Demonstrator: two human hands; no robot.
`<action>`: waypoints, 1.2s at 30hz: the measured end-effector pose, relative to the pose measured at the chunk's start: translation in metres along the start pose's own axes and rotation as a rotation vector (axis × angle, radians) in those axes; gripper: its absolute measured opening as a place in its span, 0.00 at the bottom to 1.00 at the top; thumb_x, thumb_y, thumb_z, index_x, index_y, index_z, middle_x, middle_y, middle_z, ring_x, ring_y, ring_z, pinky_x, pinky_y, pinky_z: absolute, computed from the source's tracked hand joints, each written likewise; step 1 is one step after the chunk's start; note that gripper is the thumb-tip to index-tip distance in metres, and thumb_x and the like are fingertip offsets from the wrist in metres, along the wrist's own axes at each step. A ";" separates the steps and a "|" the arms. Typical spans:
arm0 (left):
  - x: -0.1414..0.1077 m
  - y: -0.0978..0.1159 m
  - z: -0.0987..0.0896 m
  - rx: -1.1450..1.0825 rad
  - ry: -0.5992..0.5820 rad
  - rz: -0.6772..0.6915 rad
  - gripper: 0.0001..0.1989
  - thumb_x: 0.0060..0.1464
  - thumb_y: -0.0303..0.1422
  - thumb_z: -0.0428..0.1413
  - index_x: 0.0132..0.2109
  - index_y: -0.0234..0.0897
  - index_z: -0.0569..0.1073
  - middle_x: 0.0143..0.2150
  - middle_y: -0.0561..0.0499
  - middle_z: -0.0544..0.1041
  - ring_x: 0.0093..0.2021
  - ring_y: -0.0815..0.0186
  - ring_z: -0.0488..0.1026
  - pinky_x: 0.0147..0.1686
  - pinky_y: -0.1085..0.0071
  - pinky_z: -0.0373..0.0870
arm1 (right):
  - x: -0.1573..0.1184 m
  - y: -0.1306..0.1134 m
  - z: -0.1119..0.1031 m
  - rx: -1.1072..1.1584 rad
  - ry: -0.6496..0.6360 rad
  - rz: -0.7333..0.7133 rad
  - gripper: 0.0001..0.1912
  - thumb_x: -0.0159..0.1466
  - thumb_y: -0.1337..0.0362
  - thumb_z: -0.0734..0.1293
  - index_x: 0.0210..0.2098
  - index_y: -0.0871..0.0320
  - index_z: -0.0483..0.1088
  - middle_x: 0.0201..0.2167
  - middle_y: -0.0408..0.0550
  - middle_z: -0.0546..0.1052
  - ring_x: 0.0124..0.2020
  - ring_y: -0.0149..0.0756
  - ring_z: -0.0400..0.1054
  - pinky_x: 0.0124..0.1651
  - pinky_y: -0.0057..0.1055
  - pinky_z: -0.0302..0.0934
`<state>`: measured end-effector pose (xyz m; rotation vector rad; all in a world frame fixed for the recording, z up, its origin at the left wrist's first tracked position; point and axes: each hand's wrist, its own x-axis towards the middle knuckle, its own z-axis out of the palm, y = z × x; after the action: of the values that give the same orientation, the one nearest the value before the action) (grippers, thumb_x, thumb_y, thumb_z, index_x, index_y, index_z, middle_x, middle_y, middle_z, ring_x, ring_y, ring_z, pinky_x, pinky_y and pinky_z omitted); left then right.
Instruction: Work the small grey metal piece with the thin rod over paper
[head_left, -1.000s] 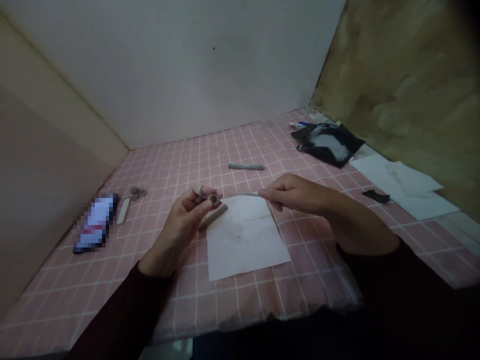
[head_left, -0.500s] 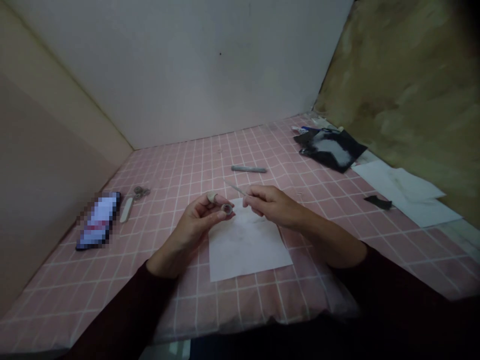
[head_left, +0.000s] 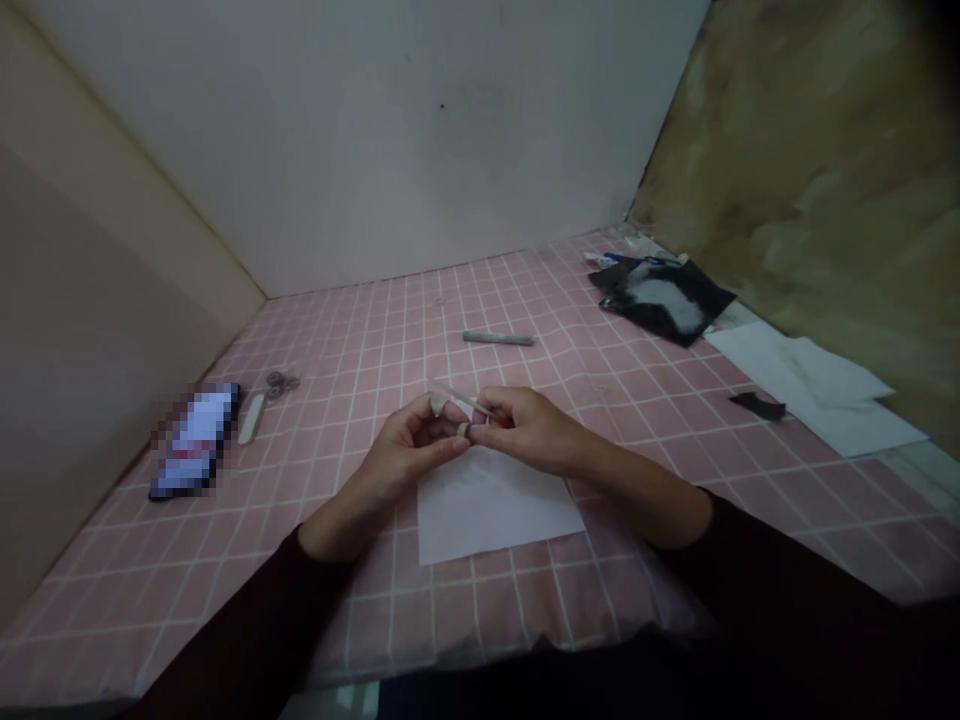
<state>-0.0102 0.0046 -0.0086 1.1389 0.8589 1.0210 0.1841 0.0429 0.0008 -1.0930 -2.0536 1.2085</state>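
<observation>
Above a white paper sheet (head_left: 499, 510), my two hands meet. My left hand (head_left: 420, 440) pinches a small ring-shaped piece (head_left: 465, 430) between thumb and fingers; a pale band (head_left: 437, 403) is around one of its fingers. My right hand (head_left: 521, 425) is closed on a thin stick-like tool (head_left: 457, 395), which points up and to the left. The right fingertips touch or nearly touch the ring-shaped piece. Its far side is hidden by the fingers.
A phone (head_left: 199, 440), a white flat stick (head_left: 253, 418) and several small rings (head_left: 279, 384) lie at left. Beyond my hands is a grey rod (head_left: 497, 339). Black sheets (head_left: 667, 300), white papers (head_left: 817, 385) and a dark scrap (head_left: 757, 405) are at right.
My right hand has moved down and left to meet my left hand. The ring-shaped piece has turned and shifted slightly right. The tool's tip has moved left and down.
</observation>
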 end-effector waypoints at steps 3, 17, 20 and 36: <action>0.000 0.000 -0.001 -0.011 0.002 -0.013 0.11 0.50 0.27 0.67 0.40 0.37 0.74 0.41 0.49 0.81 0.41 0.65 0.79 0.44 0.69 0.74 | 0.000 -0.002 0.000 -0.060 0.013 -0.011 0.09 0.60 0.62 0.65 0.26 0.58 0.65 0.23 0.38 0.62 0.26 0.28 0.56 0.32 0.29 0.48; 0.001 -0.006 -0.004 -0.063 -0.033 -0.033 0.12 0.50 0.29 0.68 0.40 0.36 0.74 0.37 0.50 0.79 0.40 0.65 0.78 0.42 0.69 0.72 | 0.001 -0.003 0.001 -0.041 -0.030 0.004 0.14 0.59 0.56 0.64 0.23 0.57 0.60 0.21 0.39 0.60 0.25 0.29 0.54 0.28 0.29 0.47; 0.001 -0.005 -0.006 -0.111 -0.039 -0.027 0.12 0.50 0.28 0.68 0.39 0.36 0.74 0.38 0.50 0.80 0.40 0.65 0.78 0.44 0.68 0.72 | 0.002 0.000 0.001 0.013 -0.047 -0.009 0.16 0.60 0.54 0.64 0.23 0.57 0.60 0.22 0.39 0.60 0.25 0.29 0.53 0.28 0.29 0.47; 0.006 -0.015 -0.012 -0.018 -0.047 -0.163 0.16 0.54 0.40 0.66 0.41 0.33 0.74 0.34 0.49 0.78 0.31 0.67 0.78 0.35 0.71 0.74 | -0.005 -0.004 0.006 -0.249 0.000 -0.113 0.10 0.62 0.62 0.61 0.26 0.55 0.58 0.21 0.39 0.63 0.23 0.30 0.58 0.30 0.30 0.49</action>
<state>-0.0168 0.0125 -0.0263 1.0561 0.8884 0.8634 0.1811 0.0345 0.0011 -1.0688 -2.2776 0.9163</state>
